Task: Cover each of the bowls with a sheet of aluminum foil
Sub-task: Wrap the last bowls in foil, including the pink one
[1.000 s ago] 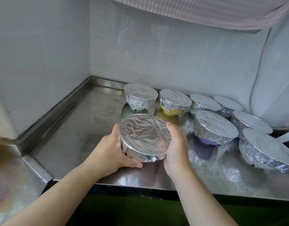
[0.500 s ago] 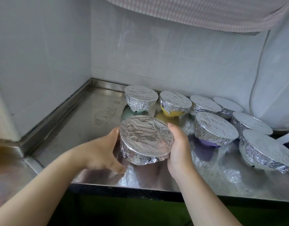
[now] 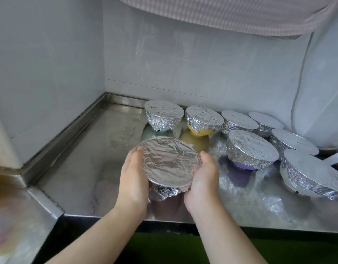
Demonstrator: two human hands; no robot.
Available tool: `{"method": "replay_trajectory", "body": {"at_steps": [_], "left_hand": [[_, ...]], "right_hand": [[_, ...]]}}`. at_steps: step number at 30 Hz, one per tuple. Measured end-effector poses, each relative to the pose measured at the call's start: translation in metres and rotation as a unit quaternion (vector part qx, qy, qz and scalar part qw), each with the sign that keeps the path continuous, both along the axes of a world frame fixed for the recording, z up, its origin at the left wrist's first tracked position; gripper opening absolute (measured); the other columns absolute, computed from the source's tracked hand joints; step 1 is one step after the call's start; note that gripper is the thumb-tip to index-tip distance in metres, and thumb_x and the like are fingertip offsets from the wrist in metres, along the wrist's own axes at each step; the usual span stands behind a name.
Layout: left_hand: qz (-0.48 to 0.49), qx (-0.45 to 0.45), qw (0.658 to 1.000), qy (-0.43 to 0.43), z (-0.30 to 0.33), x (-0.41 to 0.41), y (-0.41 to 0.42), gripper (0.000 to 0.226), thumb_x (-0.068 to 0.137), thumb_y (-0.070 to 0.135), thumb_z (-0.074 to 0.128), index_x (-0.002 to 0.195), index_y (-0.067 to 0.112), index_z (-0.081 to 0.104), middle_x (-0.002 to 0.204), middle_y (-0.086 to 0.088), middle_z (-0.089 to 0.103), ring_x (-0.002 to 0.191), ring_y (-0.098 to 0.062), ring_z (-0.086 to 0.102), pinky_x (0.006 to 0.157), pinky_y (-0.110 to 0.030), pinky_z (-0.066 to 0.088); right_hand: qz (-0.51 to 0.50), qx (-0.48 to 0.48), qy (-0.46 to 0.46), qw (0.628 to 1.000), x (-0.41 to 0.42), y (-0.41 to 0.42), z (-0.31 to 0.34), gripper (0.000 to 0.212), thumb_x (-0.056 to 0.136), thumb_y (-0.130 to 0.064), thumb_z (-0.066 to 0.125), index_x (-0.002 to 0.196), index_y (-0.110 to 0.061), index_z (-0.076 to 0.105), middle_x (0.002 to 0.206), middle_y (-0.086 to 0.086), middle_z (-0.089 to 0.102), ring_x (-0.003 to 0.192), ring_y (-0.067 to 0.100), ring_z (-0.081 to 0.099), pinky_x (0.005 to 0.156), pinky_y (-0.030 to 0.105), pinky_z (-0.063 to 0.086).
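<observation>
The left hand (image 3: 132, 180) and right hand (image 3: 203, 180) cup the foiled bowl (image 3: 171, 164) between curled fingers, above the counter (image 3: 84, 168); pressing the loose foil flap beneath the fingertips flat would seal it.

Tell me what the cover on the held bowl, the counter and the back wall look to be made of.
Cover on the held bowl: aluminium foil, shiny and crinkled, with creases catching the light. Counter: apparently stainless steel, brushed and dull-glossy; it mirrors the bowls' colours and has a folded raised rim. Back wall: probably glazed ceramic tile, pale and smooth, with faint grout lines.
</observation>
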State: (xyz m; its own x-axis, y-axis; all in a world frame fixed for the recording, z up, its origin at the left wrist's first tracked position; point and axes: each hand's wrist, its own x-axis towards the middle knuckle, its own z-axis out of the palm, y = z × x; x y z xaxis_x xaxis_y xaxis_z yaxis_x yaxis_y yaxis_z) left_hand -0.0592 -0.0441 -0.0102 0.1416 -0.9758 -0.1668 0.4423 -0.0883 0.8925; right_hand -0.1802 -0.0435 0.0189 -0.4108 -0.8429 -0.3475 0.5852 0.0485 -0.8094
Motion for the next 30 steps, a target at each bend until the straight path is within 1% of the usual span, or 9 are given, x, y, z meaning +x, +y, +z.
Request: {"method": "replay_trajectory", "body": {"at_steps": [2, 5, 10, 13, 16, 21, 24, 28, 30], "left_hand": [[0.024, -0.006, 1.0, 0.012, 0.001, -0.001, 0.004, 0.051, 0.085, 0.061, 0.055, 0.124, 0.036, 0.074, 0.124, 0.007, 0.075, 0.117, -0.021, 0.071, 0.105, -0.051, 0.052], [0.055, -0.001, 0.998, 0.02, -0.001, 0.002, 0.005, 0.054, 0.08, 0.063, 0.052, 0.123, 0.039, 0.074, 0.132, 0.009, 0.07, 0.123, -0.018, 0.067, 0.114, -0.05, 0.046], [0.046, 0.002, 0.999, 0.013, -0.001, 0.009, -0.006, 0.066, 0.077, 0.072, 0.056, 0.133, 0.038, 0.07, 0.141, 0.009, 0.066, 0.13, -0.019, 0.063, 0.117, -0.051, 0.042], [0.047, -0.013, 0.998, -0.028, 0.014, 0.013, -0.008, 0.074, 0.08, 0.077, 0.052, 0.138, 0.035, 0.066, 0.14, 0.011, 0.066, 0.13, -0.015, 0.062, 0.117, -0.045, 0.043], [0.084, -0.032, 0.993, -0.08, 0.02, 0.018, -0.008, 0.047, 0.103, 0.059, 0.04, 0.121, 0.033, 0.074, 0.123, 0.013, 0.073, 0.119, -0.012, 0.066, 0.112, -0.042, 0.048], [0.103, -0.017, 0.993, -0.058, 0.018, 0.02, -0.004, 0.042, 0.107, 0.046, 0.042, 0.1, 0.028, 0.079, 0.101, 0.012, 0.079, 0.103, -0.012, 0.073, 0.095, -0.037, 0.055], [0.065, -0.028, 0.997, -0.037, 0.01, 0.019, -0.002, 0.046, 0.093, 0.057, 0.049, 0.116, 0.03, 0.078, 0.119, 0.005, 0.076, 0.118, -0.02, 0.069, 0.109, -0.049, 0.049], [0.032, -0.024, 0.999, -0.021, -0.003, 0.011, -0.002, 0.055, 0.084, 0.069, 0.052, 0.13, 0.043, 0.07, 0.135, 0.014, 0.069, 0.132, -0.016, 0.061, 0.119, -0.05, 0.039], [0.047, -0.033, 0.998, -0.013, 0.002, 0.005, 0.001, 0.048, 0.081, 0.068, 0.052, 0.12, 0.049, 0.071, 0.132, 0.019, 0.069, 0.13, -0.011, 0.061, 0.118, -0.046, 0.039]], "right_hand": [[0.001, 0.012, -0.003, 1.0, 0.004, 0.002, -0.002, 0.034, 0.101, -0.046, 0.057, 0.111, -0.021, 0.077, 0.113, 0.008, 0.079, 0.108, 0.033, 0.074, 0.104, 0.055, 0.056], [-0.003, 0.01, -0.007, 1.0, 0.01, 0.005, -0.003, 0.034, 0.1, -0.048, 0.057, 0.111, -0.021, 0.076, 0.111, 0.008, 0.079, 0.108, 0.033, 0.074, 0.104, 0.056, 0.056], [0.005, -0.014, -0.005, 1.0, 0.009, 0.008, 0.001, 0.026, 0.107, -0.038, 0.055, 0.097, -0.022, 0.074, 0.072, -0.004, 0.079, 0.097, 0.028, 0.075, 0.098, 0.05, 0.059], [0.024, -0.038, 0.009, 0.999, 0.01, 0.012, 0.002, 0.023, 0.106, -0.037, 0.056, 0.103, -0.025, 0.076, 0.084, -0.005, 0.082, 0.097, 0.023, 0.076, 0.089, 0.04, 0.059], [0.026, -0.053, 0.024, 0.998, 0.011, 0.017, -0.002, 0.027, 0.107, -0.033, 0.053, 0.109, -0.02, 0.076, 0.094, 0.001, 0.082, 0.089, 0.02, 0.078, 0.07, 0.033, 0.055], [0.012, -0.039, 0.078, 0.996, 0.011, 0.017, -0.008, 0.034, 0.096, -0.044, 0.062, 0.118, -0.019, 0.073, 0.105, 0.003, 0.082, 0.101, 0.024, 0.077, 0.088, 0.042, 0.06], [0.006, -0.046, 0.098, 0.994, 0.004, 0.008, -0.007, 0.059, 0.074, -0.061, 0.069, 0.12, -0.024, 0.073, 0.116, 0.001, 0.079, 0.113, 0.026, 0.074, 0.106, 0.052, 0.054], [-0.007, -0.04, 0.048, 0.998, -0.001, 0.004, 0.009, 0.031, 0.102, -0.038, 0.056, 0.106, -0.016, 0.077, 0.104, 0.01, 0.081, 0.088, 0.024, 0.078, 0.078, 0.038, 0.059], [0.005, -0.032, 0.016, 0.999, 0.004, 0.004, 0.006, 0.035, 0.104, -0.038, 0.054, 0.109, -0.013, 0.078, 0.108, 0.014, 0.081, 0.092, 0.028, 0.079, 0.086, 0.043, 0.061]]}}
